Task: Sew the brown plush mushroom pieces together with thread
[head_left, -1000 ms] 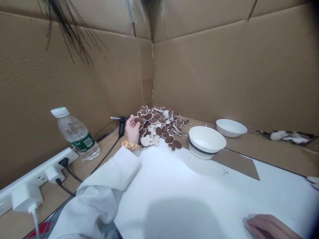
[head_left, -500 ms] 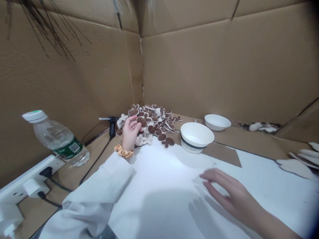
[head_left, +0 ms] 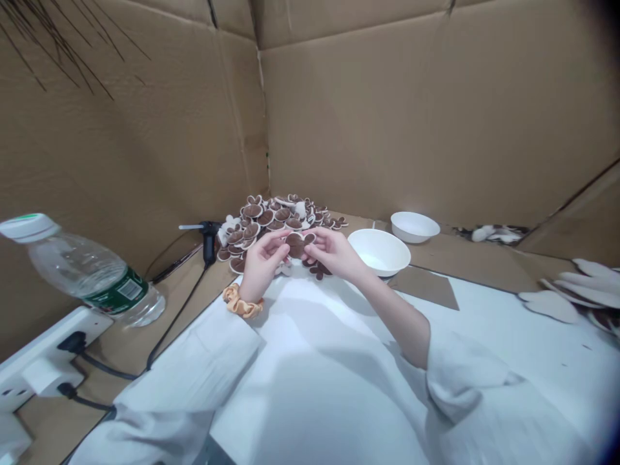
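Between my two hands is a brown fabric cutout (head_left: 295,247) with a pale edge and rounded lobes. My left hand (head_left: 264,259) pinches its left side, a yellow scrunchie (head_left: 242,302) around that wrist. On its right side, the fingers of my right hand (head_left: 334,253) are closed on it. Just behind lies a heap of similar brown and white cutouts (head_left: 265,218), partly hidden by my hands. A white bowl (head_left: 380,252) stands close to the right of my right hand.
A second white bowl (head_left: 415,227) sits farther back. On the left are a water bottle (head_left: 92,278), a power strip (head_left: 90,323) with plugs and cables, and a black glue gun (head_left: 209,244). Larger pale cutouts (head_left: 549,305) lie at right. Cardboard walls (head_left: 436,123) enclose the back.
My right hand has moved left and forward from over the white sheet to grip the cutout. My left hand has brought the cutout slightly away from the heap. The view has shifted a little.
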Demonstrator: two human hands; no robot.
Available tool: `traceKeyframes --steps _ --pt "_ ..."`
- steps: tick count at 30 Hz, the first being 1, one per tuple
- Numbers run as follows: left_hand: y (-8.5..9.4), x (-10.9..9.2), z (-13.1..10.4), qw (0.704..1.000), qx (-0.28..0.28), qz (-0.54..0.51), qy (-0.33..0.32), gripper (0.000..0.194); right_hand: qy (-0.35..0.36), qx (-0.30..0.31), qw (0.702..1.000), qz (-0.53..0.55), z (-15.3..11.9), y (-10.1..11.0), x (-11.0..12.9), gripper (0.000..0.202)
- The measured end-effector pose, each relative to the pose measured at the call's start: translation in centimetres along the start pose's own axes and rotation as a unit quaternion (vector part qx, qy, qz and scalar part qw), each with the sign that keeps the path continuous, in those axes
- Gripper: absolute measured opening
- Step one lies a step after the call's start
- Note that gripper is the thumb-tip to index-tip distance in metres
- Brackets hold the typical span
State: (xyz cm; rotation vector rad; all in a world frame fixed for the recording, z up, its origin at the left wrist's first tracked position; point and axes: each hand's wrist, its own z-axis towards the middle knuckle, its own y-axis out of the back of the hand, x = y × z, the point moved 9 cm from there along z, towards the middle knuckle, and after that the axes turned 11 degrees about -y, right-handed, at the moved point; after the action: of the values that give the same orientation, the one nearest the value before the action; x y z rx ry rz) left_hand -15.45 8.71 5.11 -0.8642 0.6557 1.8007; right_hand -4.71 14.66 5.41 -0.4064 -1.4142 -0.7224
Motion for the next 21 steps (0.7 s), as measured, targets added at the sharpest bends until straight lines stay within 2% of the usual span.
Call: traceKeyframes --steps 5,11,17,21 --pt "-1.1 1.5 -0.7 0.998 0.026 -0.029 0.048 0.039 -0.063 -0.022 0.997 0.032 -0.5 0.8 -2.0 0.023" --pt "-1.0 3.0 -1.1 0.995 0.021 -0.038 0.095 0.033 -0.104 -0.001 0.993 0.055 -0.6 0.2 -2.2 0.023" --pt "-0.3 3.1 -1.0 0.994 -0.010 -0.042 0.096 0.033 -0.110 0.056 0.989 0.085 -0.8 0.0 -1.6 0.043" --pt "0.0 3.0 -1.0 0.994 -0.034 -0.042 0.098 0.033 -0.120 0.057 0.989 0.063 -0.8 0.1 -1.7 0.030"
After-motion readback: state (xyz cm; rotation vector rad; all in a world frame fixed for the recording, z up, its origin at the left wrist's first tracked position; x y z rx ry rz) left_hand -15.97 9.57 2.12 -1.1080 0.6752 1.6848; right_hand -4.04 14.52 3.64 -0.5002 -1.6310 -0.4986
